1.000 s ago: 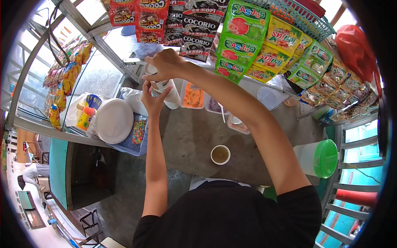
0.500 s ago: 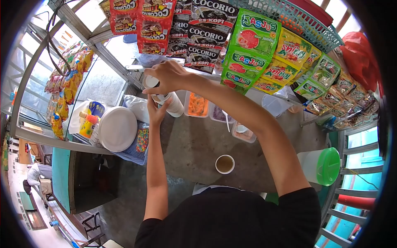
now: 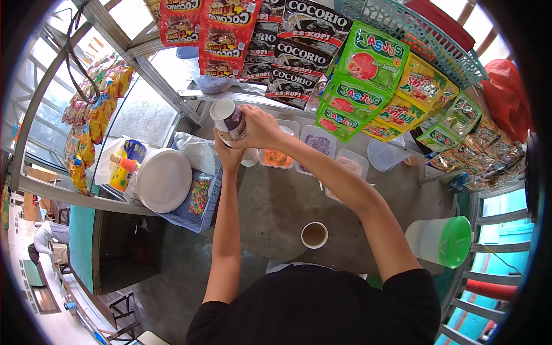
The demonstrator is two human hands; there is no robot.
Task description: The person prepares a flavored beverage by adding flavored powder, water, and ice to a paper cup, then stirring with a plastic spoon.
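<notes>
A stack of paper cups (image 3: 230, 122), the front one white with a dark printed band, is held tilted above the back of the counter. My right hand (image 3: 260, 127) is closed around the side of the stack. From below, my left hand (image 3: 229, 156) also grips it, with its fingers partly hidden behind the cups. The stack's white lower end shows beside my left wrist. To its right stand open tubs of orange shreds (image 3: 275, 157), purple shreds (image 3: 317, 145) and something pale pink (image 3: 349, 164). Nearer my body, a cup of brownish liquid (image 3: 314, 235) stands upright on the counter.
Drink sachets (image 3: 368, 54) hang in strips along the back. To the left are a white lidded tub (image 3: 164, 180) and a blue basket (image 3: 198, 221) with a bag of colourful candies (image 3: 200, 194). A green-lidded container (image 3: 454, 241) stands at the right.
Both hands have shifted slightly right with the cups. My right hand has moved down from the top of the stack to grip the printed cup's side. The camera view has shifted a little.
</notes>
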